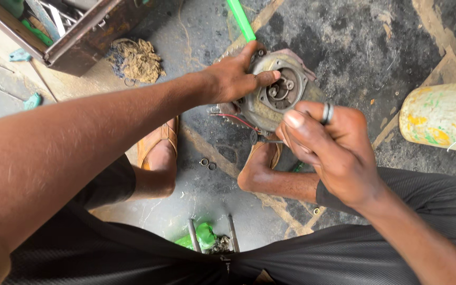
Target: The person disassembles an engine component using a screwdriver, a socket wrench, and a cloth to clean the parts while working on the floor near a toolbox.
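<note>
Left hand (233,79) is clamped over the top edge of the round, grimy grey metal motor housing (275,97), fingers curled round the rim and thumb laid across its open face, so it's got a proper hold. Right hand (325,145) sits at the lower right edge with fingers pinched together, ring on one finger; can't tell what's in that pinch, if anything, since the fingers hide it. The housing is held up off the oil-stained concrete floor (344,47), above the sandalled feet, with thin red wires (233,119) trailing from its lower left.

To my eye this is fiddly work at the edge, so I'd keep the left grip firm, the face tilted toward you, and the wires out of the way. Two small metal rings (208,164) lie loose on the floor by the feet, easy to lose. Rusty metal toolbox (75,37) sits top left.
</note>
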